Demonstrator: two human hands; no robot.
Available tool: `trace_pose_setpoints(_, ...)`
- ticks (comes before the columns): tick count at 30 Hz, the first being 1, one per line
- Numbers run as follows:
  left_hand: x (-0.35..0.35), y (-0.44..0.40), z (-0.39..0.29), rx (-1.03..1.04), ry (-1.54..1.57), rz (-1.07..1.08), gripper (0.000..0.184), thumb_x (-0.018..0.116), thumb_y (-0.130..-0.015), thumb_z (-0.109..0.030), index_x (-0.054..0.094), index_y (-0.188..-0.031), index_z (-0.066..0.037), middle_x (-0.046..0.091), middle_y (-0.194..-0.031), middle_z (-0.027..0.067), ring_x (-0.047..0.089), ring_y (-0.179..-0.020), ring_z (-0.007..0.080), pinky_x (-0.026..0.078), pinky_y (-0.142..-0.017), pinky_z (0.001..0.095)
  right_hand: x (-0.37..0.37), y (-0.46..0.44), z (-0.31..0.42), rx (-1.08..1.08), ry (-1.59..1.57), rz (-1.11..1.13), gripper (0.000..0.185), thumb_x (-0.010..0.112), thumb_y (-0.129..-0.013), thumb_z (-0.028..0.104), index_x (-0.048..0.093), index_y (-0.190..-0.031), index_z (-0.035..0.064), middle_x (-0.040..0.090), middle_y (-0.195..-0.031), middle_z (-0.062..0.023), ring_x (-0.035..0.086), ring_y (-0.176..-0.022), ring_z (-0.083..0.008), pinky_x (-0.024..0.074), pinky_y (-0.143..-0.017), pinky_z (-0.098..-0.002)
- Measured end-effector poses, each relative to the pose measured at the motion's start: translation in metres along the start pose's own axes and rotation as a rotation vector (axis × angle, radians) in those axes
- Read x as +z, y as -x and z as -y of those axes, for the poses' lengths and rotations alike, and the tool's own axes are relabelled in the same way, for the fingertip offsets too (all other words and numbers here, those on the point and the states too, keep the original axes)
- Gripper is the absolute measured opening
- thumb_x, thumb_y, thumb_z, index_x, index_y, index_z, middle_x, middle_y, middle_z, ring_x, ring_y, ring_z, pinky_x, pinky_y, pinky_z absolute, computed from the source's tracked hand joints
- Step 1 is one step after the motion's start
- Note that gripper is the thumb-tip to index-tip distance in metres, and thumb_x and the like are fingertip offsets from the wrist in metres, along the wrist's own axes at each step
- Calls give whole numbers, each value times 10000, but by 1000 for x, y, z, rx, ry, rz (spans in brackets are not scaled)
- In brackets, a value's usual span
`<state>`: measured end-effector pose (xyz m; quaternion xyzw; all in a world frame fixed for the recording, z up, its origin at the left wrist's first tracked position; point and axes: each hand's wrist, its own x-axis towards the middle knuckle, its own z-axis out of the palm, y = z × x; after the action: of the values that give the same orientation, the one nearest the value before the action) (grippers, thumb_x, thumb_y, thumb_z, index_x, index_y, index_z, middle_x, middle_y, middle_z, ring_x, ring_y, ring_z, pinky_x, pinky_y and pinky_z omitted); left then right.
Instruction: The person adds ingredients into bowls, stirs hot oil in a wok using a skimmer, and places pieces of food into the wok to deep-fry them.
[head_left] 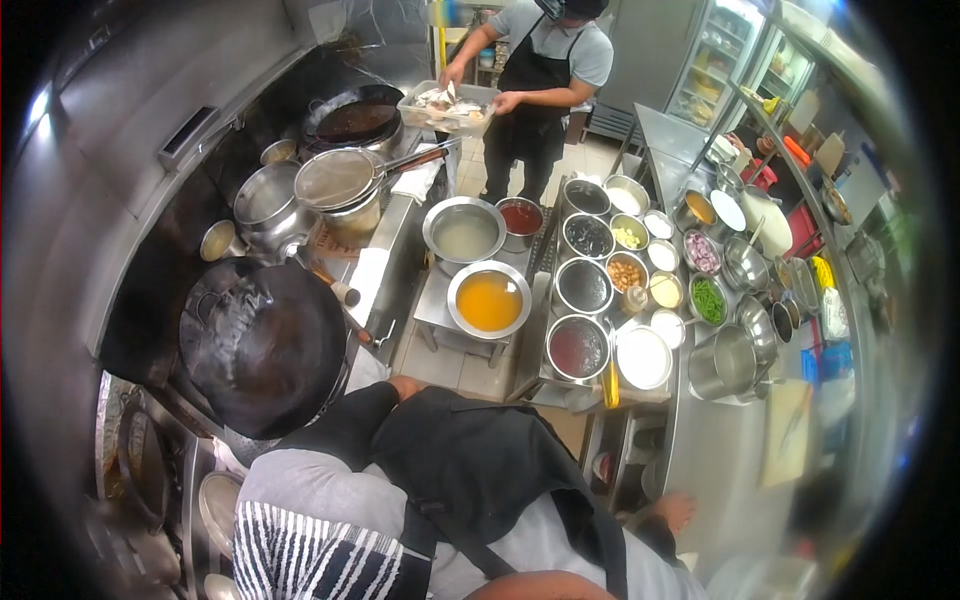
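Note:
My left hand (404, 386) shows only in part, at the top edge of my black apron and the end of a dark sleeve; its fingers are hidden. Down at the lower right, my right hand (677, 510) lies on the steel counter (720, 490) with its fingers apart and nothing in it. A large black wok (262, 350) stands on the stove to the left of my left hand. Ahead of that hand, a steel bowl of orange liquid (489, 302) sits on a low stand beside a bowl of cloudy liquid (464, 232).
A co-worker in a black apron (535, 80) holds a plastic tub of pale pieces (448, 108) near a second wok (352, 122). Sauce and ingredient containers (583, 347) fill the centre-right station. A strainer (336, 180) rests over a pot. A cutting board (787, 432) lies at right.

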<state>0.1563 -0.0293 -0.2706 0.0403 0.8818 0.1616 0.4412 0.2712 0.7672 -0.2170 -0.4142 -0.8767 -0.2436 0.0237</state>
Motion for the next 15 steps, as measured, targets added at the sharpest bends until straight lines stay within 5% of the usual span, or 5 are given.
trace_pose_setpoints(5, -7, 5, -5, 18, 33, 51, 518, 755, -697, -427, 731, -1145, -168, 705, -1165, 143, 641, -1130, 329, 473, -947, 394, -50, 6, 9, -14, 95, 121, 337, 405, -998, 325, 556, -1251, 160, 553, -1272, -79, 547, -1188, -294, 499, -893, -502)
trace_pose_setpoints(7, -6, 4, -4, 20, 17, 46, 516, 749, -701, -433, 732, -1143, -168, 705, -1167, 139, 642, -1130, 328, 476, -944, 398, -103, 22, 24, 332, -216, 138, 347, 405, -1000, 317, 547, -1272, 157, 542, -1298, -89, 522, -1223, -294, 485, -921, -508)
trace_pose_setpoints(15, 16, -17, 19, 32, -59, 5, 489, 739, -706, -427, 746, -1099, -134, 700, -1150, 161, 650, -1113, 328, 482, -932, 399, -26, 10, 9, 129, -60, 50, 399, 388, -1012, 370, 532, -1319, 161, 539, -1349, -82, 509, -1257, -291, 465, -954, -528)
